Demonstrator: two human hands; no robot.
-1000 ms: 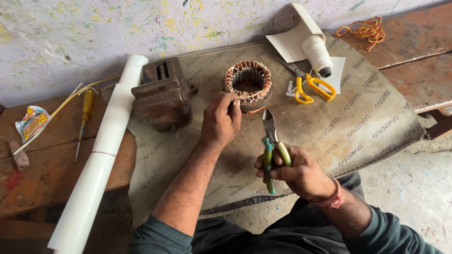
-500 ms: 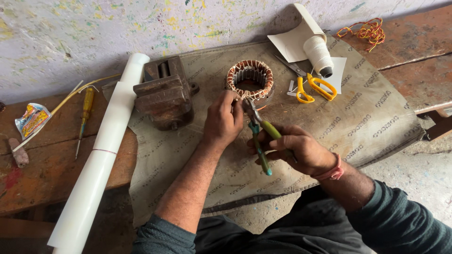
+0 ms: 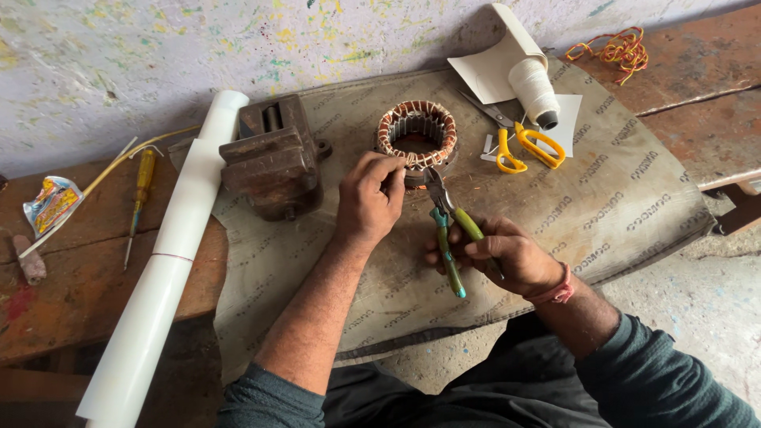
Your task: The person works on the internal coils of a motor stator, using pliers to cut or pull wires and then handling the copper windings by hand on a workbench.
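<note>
My left hand (image 3: 369, 198) pinches the near rim of the copper-wound motor stator (image 3: 417, 135) on the woven mat (image 3: 634, 198); my right hand (image 3: 507, 257) grips green-handled pliers (image 3: 448, 230), tips touching the stator's rim.

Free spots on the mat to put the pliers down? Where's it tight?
Bare mat lies right of the yellow-handled scissors, out to the mat's edge. A second patch sits below the vise, left of the left hand. It is crowded around the stator, where pliers, right hand, scissors and thread cone cluster.
</note>
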